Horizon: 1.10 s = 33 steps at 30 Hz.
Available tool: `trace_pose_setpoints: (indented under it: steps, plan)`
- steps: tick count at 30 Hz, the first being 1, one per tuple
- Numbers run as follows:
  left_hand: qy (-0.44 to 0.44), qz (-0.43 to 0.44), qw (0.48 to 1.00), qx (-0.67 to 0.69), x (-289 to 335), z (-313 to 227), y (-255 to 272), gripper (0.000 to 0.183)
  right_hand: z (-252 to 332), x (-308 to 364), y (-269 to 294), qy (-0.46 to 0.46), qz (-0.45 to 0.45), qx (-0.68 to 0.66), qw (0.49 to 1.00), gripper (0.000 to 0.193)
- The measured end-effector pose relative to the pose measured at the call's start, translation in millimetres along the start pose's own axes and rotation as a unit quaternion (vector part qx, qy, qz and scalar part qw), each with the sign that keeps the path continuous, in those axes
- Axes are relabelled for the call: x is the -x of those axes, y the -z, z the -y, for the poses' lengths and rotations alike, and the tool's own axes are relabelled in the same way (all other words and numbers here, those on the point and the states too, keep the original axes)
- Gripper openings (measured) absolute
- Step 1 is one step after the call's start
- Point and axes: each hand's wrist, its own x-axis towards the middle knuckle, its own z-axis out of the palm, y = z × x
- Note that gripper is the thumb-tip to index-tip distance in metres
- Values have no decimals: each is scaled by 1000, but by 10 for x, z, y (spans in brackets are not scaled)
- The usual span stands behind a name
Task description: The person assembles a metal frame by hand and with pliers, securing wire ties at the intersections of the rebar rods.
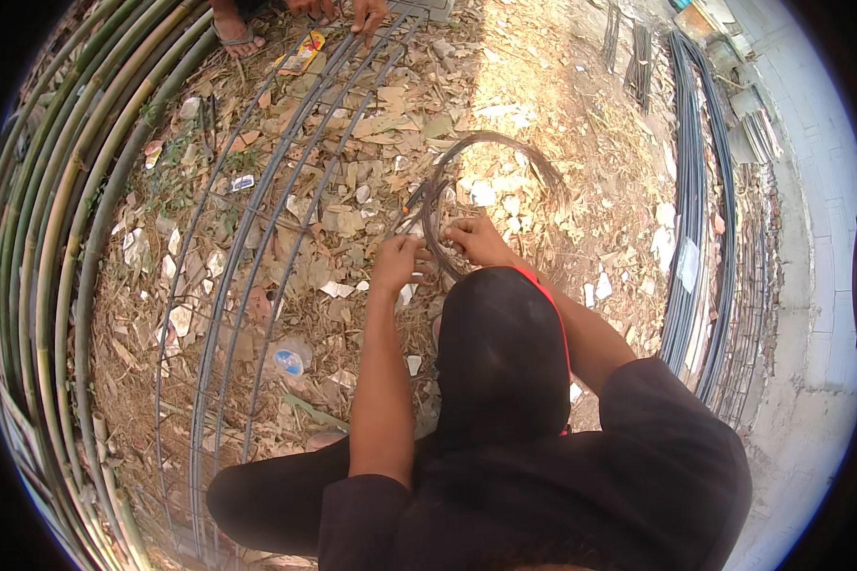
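Fingers of the right hand curl and those of the left hand bend at the near left side of a coil of thin wire; whether either hand grips a strand, I cannot tell.

The coil is a loose ring just beyond the person's raised knee, which leaves little room on the near side. Its far edge curves away over ground strewn with dry leaves and stone chips, with open space reaching right to a bundle of metal rods near a pale wall. To the left, a narrower strip separates it from a long steel frame; bamboo poles line the far left. Another person's hand is at the frame's far end.
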Motion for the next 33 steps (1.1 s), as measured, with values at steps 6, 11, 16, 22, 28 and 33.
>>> trace_pose_setpoints:
  steps: [6, 11, 16, 22, 28, 33]
  plan:
    - [-87, -83, 992, -46, -187, 172, -147, 33, -3, 263, -300, 1, -39, 0, 999, 33]
    - [-82, -35, 996, 7, -148, 178, -462, 19, -103, 1, 52, -173, -45, -181, 967, 66]
    - [-136, -23, 988, -74, 33, -158, -507, 16, -20, -310, 16, -180, -7, -333, 926, 62]
    - [-139, 25, 980, -143, 259, -429, -571, 21, 103, -427, -129, -20, -265, 22, 964, 56]
    - [-183, 25, 982, -34, 184, -396, -422, 22, 573, -219, -178, 134, -360, -40, 922, 41]
    - [-339, -51, 938, -58, 291, -515, -603, 28, 726, -81, -90, 152, -399, 3, 905, 42]
